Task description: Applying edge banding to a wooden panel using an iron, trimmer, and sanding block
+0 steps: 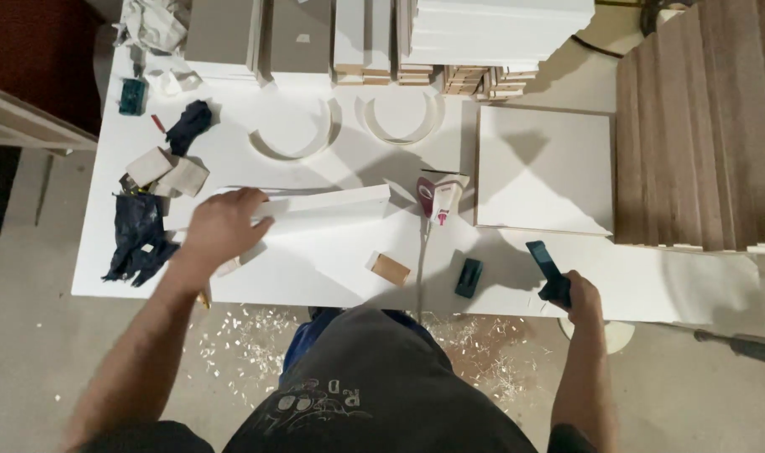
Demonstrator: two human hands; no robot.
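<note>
White worktable (315, 277): left hand (223, 226) flat on long panel (328, 208), right hand (579, 294) grips dark tool (548, 268).

- A woodworking workshop
- stacked white boards (491, 29) and brown panels (701, 126) beside the worktop (332, 260)
- wood shavings (240, 344) on the floor

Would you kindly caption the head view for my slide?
Left hand presses a white panel; right hand holds a dark tool.

Pale concrete floor (30, 335) w/ wood shavings (248, 348); white flat worktable (701, 285); stacked brown wooden boards (701, 126) at right.
</note>
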